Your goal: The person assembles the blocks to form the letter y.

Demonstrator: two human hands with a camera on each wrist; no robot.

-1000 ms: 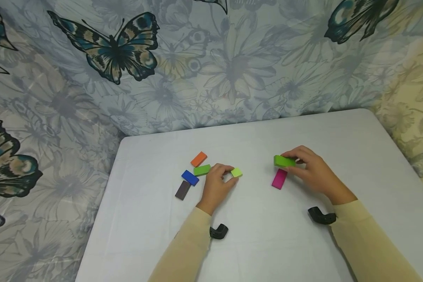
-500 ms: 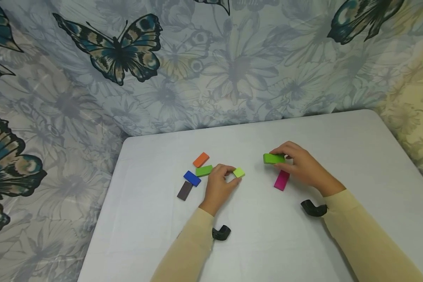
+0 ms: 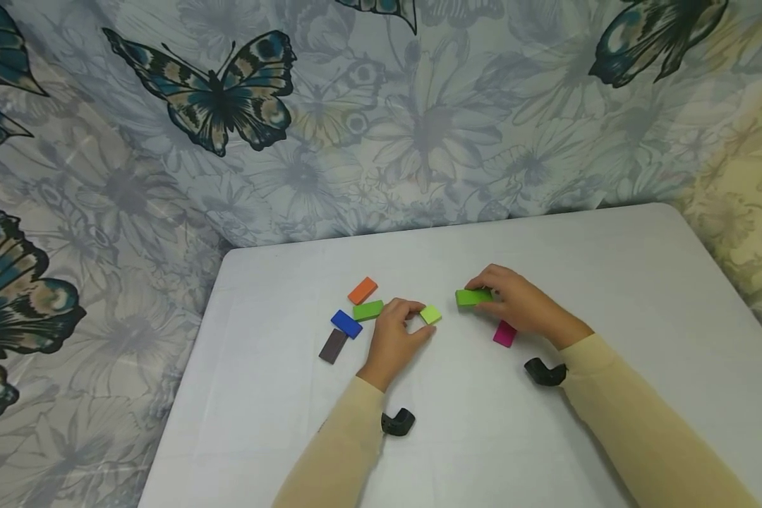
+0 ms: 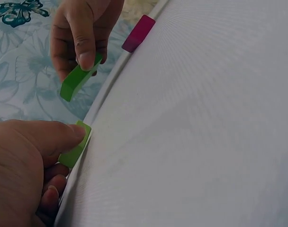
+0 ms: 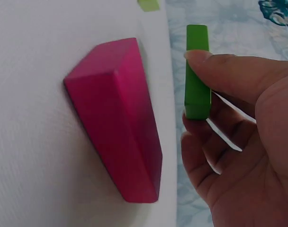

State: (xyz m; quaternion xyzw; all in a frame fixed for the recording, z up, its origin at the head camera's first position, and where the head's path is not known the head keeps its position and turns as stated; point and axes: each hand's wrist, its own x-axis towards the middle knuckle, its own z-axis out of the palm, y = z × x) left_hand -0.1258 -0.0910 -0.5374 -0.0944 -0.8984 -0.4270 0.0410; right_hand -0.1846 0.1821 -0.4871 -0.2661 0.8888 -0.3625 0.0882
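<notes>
Thumb and fingers of my left hand (image 3: 396, 339) pinch a small yellow-green block (image 3: 430, 315) near the middle of the table. My right hand (image 3: 521, 300) grips a longer green block (image 3: 473, 298) at one end, its other end pointing toward the left hand. In the right wrist view, the thumb presses on one face of that green block (image 5: 197, 85), with fingertips behind it. A magenta block (image 5: 120, 123) lies on the table below the right hand, partly hidden by it in the head view.
Left of the left hand lie an orange block (image 3: 363, 290), a second green block (image 3: 368, 310), a blue block (image 3: 346, 324) and a dark grey block (image 3: 333, 346). The white table (image 3: 279, 437) meets a butterfly-patterned cloth (image 3: 355, 169) at its far edge.
My right hand has carried its green block leftward, closer to the left hand, and now covers part of the magenta block. The left hand stays in place with the yellow-green block.
</notes>
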